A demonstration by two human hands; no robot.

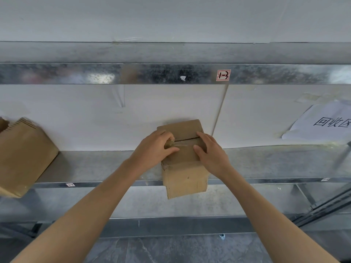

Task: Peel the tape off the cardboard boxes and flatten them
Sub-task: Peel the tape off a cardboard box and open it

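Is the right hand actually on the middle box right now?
Touching. The head view shows the right hand lying on top of the box, fingers and thumb against the cardboard with no gap.

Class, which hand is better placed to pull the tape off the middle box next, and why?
Left. The left hand pinches the bunched tape at the seam of the box; the right hand lies flat on the box top, steadying it.

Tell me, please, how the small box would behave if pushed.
Probably light: the box looks small and thin-walled. It may tip off, since it overhangs the shelf edge. Its top likely flexes; the seam gapes.
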